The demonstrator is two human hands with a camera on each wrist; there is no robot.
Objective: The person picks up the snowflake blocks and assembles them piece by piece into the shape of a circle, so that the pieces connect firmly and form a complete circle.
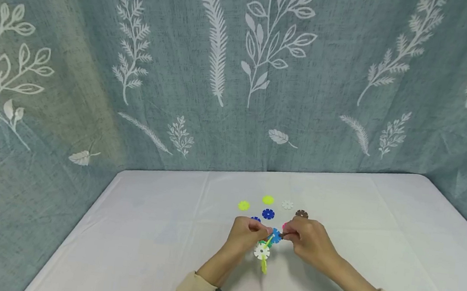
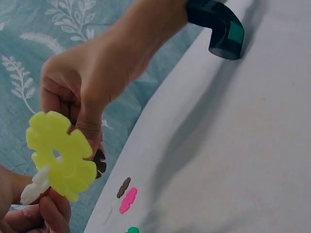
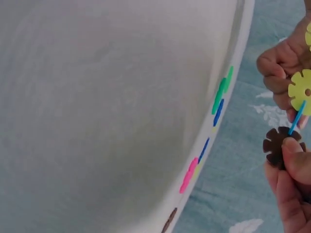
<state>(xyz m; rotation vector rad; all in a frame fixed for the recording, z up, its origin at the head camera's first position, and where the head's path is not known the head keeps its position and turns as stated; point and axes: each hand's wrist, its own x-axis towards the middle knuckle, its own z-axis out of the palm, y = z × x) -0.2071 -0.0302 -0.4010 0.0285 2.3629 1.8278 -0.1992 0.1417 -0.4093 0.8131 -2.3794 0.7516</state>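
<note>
In the head view my left hand (image 1: 245, 235) pinches a small chain of notched plastic discs. It includes a light-blue disc (image 1: 276, 236), a white disc (image 1: 261, 251) and a yellow disc (image 1: 264, 266); a bit of green shows between them. My right hand (image 1: 311, 241) pinches a brown notched disc (image 3: 275, 147) between thumb and fingers. Seen from the right wrist, the blue disc is edge-on and meets the brown disc's rim; how deep it sits in a notch I cannot tell. The yellow disc (image 2: 60, 155) looms large in the left wrist view, with the white one joined to it.
Loose discs lie on the white-covered table (image 1: 154, 232) beyond the hands: yellow (image 1: 244, 205), dark blue (image 1: 268, 214), white (image 1: 287, 204), brown (image 1: 301, 214) and pink (image 2: 128, 200) among them. A patterned green-grey curtain (image 1: 226, 130) hangs behind the table.
</note>
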